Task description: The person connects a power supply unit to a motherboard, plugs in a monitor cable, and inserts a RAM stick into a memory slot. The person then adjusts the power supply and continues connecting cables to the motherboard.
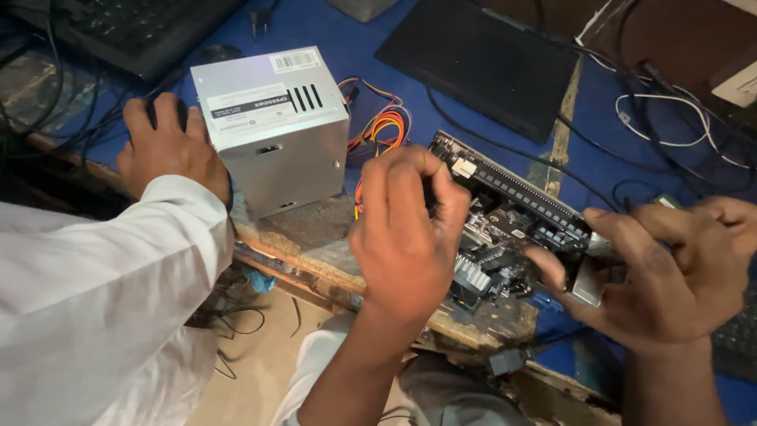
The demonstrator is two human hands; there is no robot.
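A black motherboard (pixel 512 209) lies tilted on the worn wooden bench edge, with a finned heatsink (pixel 473 276) at its near end. My left hand (pixel 410 233) hovers over its left part. The fingers are curled into a fist around something small and dark that I cannot make out. My right hand (pixel 670 272) grips the board's right end by a metal bracket (pixel 587 280), thumb and fingers pinching it.
A silver power supply box (pixel 272 134) stands to the left, trailing coloured wires (pixel 382 126). A co-worker's hand (pixel 162 150), in a white sleeve, rests beside it. Around these lie a flat black device (pixel 481 59), keyboards (pixel 118 31) (pixel 737 339) and loose cables (pixel 670 118).
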